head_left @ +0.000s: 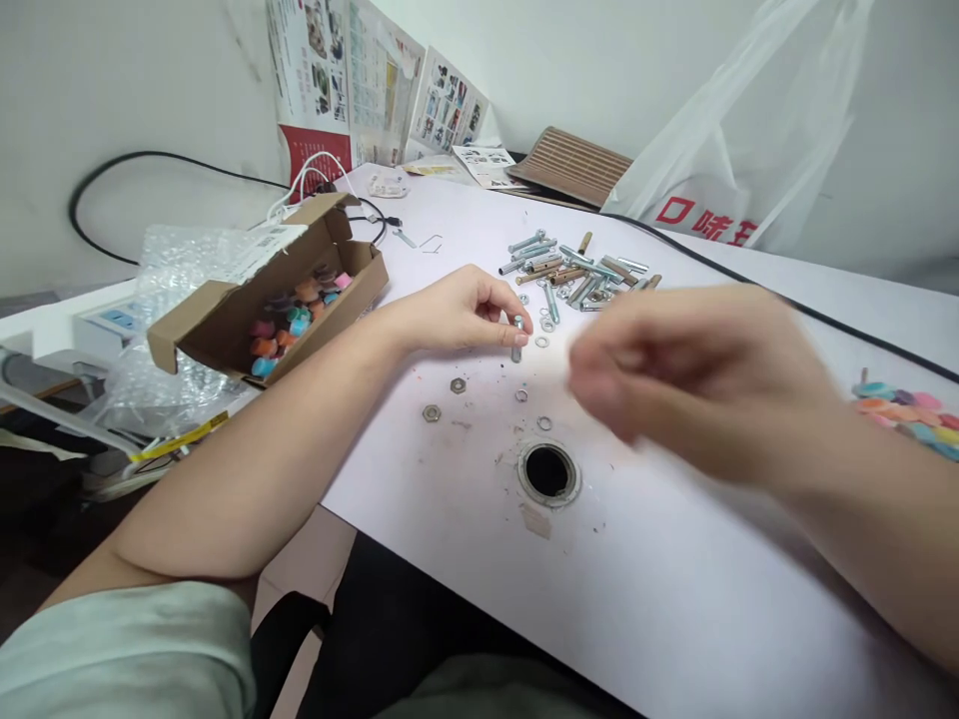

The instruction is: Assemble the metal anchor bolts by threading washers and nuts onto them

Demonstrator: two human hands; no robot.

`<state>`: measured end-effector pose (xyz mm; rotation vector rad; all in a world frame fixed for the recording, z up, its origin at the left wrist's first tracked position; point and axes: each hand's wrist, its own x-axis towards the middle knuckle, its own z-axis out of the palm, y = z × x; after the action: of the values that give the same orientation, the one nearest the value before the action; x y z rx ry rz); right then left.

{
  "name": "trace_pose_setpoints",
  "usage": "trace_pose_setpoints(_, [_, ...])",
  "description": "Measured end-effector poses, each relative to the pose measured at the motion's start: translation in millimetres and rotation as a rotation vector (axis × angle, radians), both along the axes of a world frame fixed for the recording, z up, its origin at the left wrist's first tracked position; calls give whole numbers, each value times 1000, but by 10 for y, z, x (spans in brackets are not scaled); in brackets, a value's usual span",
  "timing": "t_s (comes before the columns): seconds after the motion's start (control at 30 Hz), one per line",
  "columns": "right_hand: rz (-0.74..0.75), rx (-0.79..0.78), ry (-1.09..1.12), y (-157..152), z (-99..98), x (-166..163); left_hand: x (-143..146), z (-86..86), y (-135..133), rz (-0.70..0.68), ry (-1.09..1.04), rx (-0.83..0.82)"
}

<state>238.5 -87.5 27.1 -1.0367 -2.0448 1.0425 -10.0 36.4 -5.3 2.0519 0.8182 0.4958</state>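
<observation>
My left hand (479,312) is closed, its thumb and fingertips pinching a short silvery bolt (516,352) held roughly upright at the table surface. Blurred by motion, my right hand (674,379) is raised over the table to the right, with curled fingers; whether anything is in them cannot be made out. Beyond both hands lies a pile of bolts and metal sleeves (573,268). A washer (541,342) is just right of my left fingertips. Nearer to me are a ring washer (521,395), another washer (544,423) and two hex nuts (458,385).
A round hole (547,471) opens in the white table (465,509). On the left stands an open cardboard box (330,340) of coloured caps beside bubble wrap (180,270). More coloured pieces (910,414) lie far right. A black cable (749,280) crosses the back near a plastic bag (741,150).
</observation>
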Motion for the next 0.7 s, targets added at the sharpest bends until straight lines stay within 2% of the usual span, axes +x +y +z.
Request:
trace_pose_setpoints(0.07, [26, 45, -149, 424, 17, -235, -10, -15, 14, 0, 11, 10])
trace_pose_setpoints(0.17, [-55, 85, -450, 707, -138, -370, -11, -29, 26, 16, 41, 32])
trace_pose_setpoints(0.23, [-186, 119, -586, 737, -262, -353, -1, -34, 22, 22, 50, 41])
trace_pose_setpoints(0.33, [-340, 164, -672, 724, -370, -316, 19, -44, 12, 22, 57, 38])
trace_pose_setpoints(0.5, [-203, 85, -605, 727, -387, -347, 7, -60, 29, 4, 69, 37])
trace_pose_setpoints(0.7, [-327, 123, -703, 819, -445, -306, -23, -55, 53, 20, 102, 35])
